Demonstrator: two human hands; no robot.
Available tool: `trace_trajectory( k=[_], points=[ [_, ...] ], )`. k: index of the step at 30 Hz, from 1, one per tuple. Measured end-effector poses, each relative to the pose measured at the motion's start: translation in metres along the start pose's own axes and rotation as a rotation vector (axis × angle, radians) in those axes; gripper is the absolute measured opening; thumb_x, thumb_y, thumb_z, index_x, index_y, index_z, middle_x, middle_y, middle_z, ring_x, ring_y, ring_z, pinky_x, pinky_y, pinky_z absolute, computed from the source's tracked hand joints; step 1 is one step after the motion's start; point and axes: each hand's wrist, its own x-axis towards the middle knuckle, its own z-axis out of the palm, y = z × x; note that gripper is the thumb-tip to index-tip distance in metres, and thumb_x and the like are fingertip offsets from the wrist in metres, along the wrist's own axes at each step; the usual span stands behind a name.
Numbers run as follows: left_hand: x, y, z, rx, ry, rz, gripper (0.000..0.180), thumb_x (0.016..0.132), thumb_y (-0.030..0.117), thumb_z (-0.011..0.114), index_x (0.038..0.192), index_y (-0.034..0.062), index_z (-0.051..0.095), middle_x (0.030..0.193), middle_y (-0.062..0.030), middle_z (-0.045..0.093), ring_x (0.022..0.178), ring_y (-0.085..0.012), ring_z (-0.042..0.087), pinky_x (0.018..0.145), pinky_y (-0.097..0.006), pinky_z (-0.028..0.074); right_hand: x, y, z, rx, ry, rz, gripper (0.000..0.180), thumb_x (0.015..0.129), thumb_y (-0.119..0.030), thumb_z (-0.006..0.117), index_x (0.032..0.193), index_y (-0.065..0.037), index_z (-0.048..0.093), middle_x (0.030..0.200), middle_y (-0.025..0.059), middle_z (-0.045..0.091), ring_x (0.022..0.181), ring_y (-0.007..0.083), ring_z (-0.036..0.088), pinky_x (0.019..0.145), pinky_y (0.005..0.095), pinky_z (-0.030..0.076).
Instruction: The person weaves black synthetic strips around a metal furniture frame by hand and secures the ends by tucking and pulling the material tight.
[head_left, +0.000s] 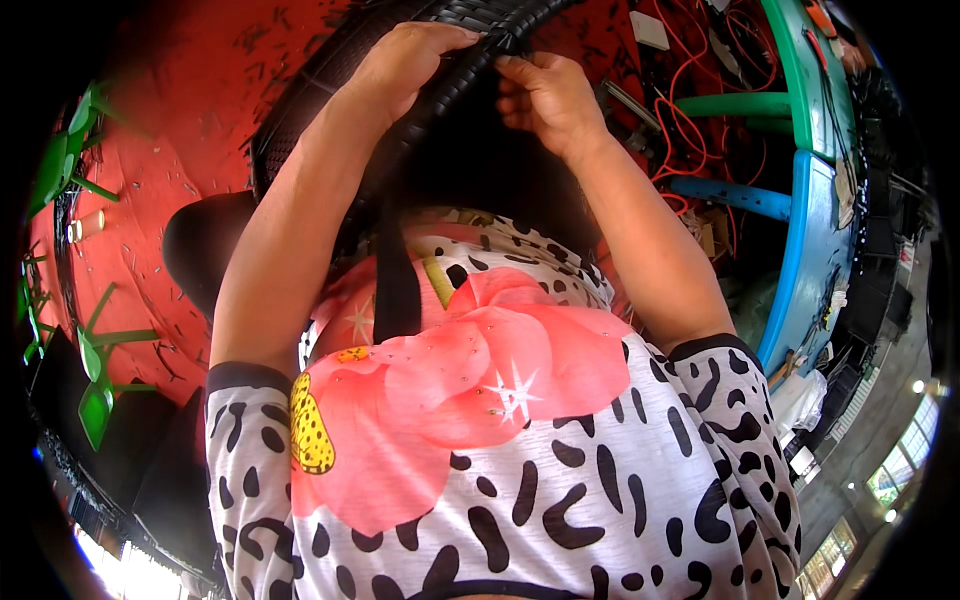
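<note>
A large piece of black woven wicker [350,70] leans across the top of the head view, its thick rim [462,88] wrapped in dark strands. My left hand [405,65] is closed over the woven side, thumb and forefinger reaching toward a knot-like crossing [500,40] on the rim. Just right of that crossing, my right hand [548,98] is pinched with its fingers curled. Whatever thin strand lies between the right fingertips is too dark to make out. Below the rim, the inside of the piece is in deep shadow.
Red floor covering [180,120] strewn with dark scraps lies to the left, with green stools [95,375] and a cup [88,226]. At right stand a green table [800,75] and a blue table [800,260], with tangled orange hoses [680,110] beside them. Dark goods line the far right.
</note>
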Motion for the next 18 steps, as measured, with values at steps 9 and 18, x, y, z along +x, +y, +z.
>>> trace_trajectory(
  k=[9, 18],
  points=[
    [0.011, -0.008, -0.002, -0.039, 0.019, 0.015, 0.023, 0.09, 0.013, 0.056, 0.1, -0.0032, 0.068, 0.09, -0.0084, 0.069, 0.08, -0.0155, 0.064, 0.075, -0.027, 0.05, -0.003, 0.002, 0.008, -0.138, -0.002, -0.231, 0.025, 0.088, -0.017, 0.06, 0.103, 0.002, 0.056, 0.085, 0.0124, 0.065, 0.065, 0.0202, 0.067, 0.05, 0.0255, 0.051],
    [0.0, 0.007, 0.001, -0.291, 0.048, -0.218, 0.023, 0.091, 0.009, 0.048, 0.088, -0.008, 0.063, 0.083, -0.0159, 0.066, 0.07, -0.0242, 0.065, 0.064, -0.033, 0.054, 0.005, 0.002, 0.015, -0.21, 0.148, -0.311, 0.028, 0.084, -0.003, 0.056, 0.109, 0.005, 0.045, 0.078, 0.0143, 0.06, 0.054, 0.0208, 0.062, 0.046, 0.0287, 0.047]
  ],
)
